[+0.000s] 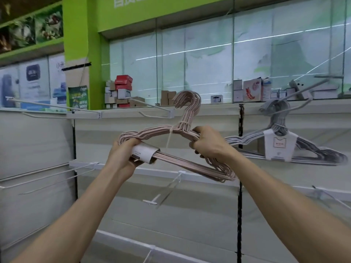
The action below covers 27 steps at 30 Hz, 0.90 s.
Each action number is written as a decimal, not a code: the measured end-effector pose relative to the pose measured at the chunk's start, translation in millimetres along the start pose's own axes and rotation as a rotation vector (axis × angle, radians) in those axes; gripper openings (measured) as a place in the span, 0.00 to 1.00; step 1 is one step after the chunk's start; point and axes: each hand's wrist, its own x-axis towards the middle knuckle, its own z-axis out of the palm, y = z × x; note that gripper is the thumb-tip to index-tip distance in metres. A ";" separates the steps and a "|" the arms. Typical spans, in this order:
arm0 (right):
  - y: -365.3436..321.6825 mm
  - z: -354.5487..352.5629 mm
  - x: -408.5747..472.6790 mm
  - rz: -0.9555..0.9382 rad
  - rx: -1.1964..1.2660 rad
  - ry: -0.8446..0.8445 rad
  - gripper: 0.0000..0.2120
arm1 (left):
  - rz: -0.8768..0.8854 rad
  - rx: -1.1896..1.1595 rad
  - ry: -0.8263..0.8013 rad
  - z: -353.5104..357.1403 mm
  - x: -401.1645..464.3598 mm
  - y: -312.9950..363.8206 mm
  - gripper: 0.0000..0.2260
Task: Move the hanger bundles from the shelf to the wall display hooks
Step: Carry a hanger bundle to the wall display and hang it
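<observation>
Two bare forearms are seen, entering from the lower left and lower right corners of the view. No sleeve, glove, watch or ring is visible on either. The left hand (124,155) and the right hand (208,142) are uncovered. The fingers are partly hidden; the nails cannot be made out.

The left hand (124,154) covers the left shoulder of the pink hanger bundle (176,147), and its fingertips are tucked out of sight behind the paper sleeve (145,153). The print on that sleeve is too small to read. The right hand (208,142) hides the bundle's right shoulder. The grey hanger bundle (284,143) is blurred and its label (279,145) is illegible. White lettering on the green sign (152,8) is cut off by the top edge. Both forearms run out of the bottom edge.
</observation>
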 end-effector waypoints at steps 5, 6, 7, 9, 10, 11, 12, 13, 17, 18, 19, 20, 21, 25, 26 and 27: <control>-4.0 3.4 36.2 -0.012 -0.041 -0.025 0.07 | -0.028 -0.028 -0.003 -2.2 36.8 -5.5 0.19; -5.0 3.5 41.9 -0.007 -0.049 -0.030 0.07 | -0.031 -0.033 -0.010 -2.6 43.5 -7.0 0.19; -6.0 3.5 47.6 -0.002 -0.056 -0.032 0.07 | -0.037 -0.044 -0.017 -3.0 49.9 -7.7 0.20; -7.9 4.2 58.4 0.006 -0.074 -0.036 0.07 | -0.056 -0.065 -0.025 -4.2 62.9 -10.1 0.22; -9.2 4.6 63.2 0.007 -0.087 -0.040 0.08 | -0.074 -0.078 -0.028 -4.8 68.3 -11.8 0.20; -10.3 5.0 67.9 0.009 -0.102 -0.046 0.08 | -0.093 -0.088 -0.035 -5.3 73.0 -13.6 0.16; -11.4 5.0 72.1 0.011 -0.117 -0.052 0.09 | -0.109 -0.088 -0.046 -5.6 76.7 -15.8 0.10; -12.6 4.7 76.4 0.011 -0.132 -0.060 0.09 | -0.123 -0.090 -0.060 -5.3 79.6 -18.4 0.06; -18.6 4.2 91.5 0.021 -0.191 -0.093 0.09 | -0.152 -0.139 -0.137 -8.8 92.3 -32.4 0.04; -20.0 5.2 94.5 0.026 -0.207 -0.096 0.08 | -0.158 -0.151 -0.150 -10.6 96.1 -35.3 0.05; -21.0 6.8 97.3 0.028 -0.223 -0.099 0.08 | -0.171 -0.161 -0.157 -12.4 99.7 -37.6 0.06; -21.7 9.0 99.5 0.029 -0.239 -0.101 0.08 | -0.183 -0.169 -0.154 -14.4 103.5 -40.2 0.08; -22.3 11.6 101.4 0.028 -0.253 -0.104 0.08 | -0.195 -0.177 -0.151 -16.3 106.5 -42.4 0.09; -23.6 22.3 107.5 0.018 -0.297 -0.112 0.07 | -0.237 -0.209 -0.163 -25.0 116.6 -51.1 0.11; -23.3 24.4 108.9 0.019 -0.307 -0.112 0.07 | -0.245 -0.215 -0.168 -26.6 118.2 -53.1 0.11; -22.6 26.3 109.8 0.019 -0.317 -0.111 0.06 | -0.253 -0.220 -0.169 -27.9 119.6 -55.0 0.11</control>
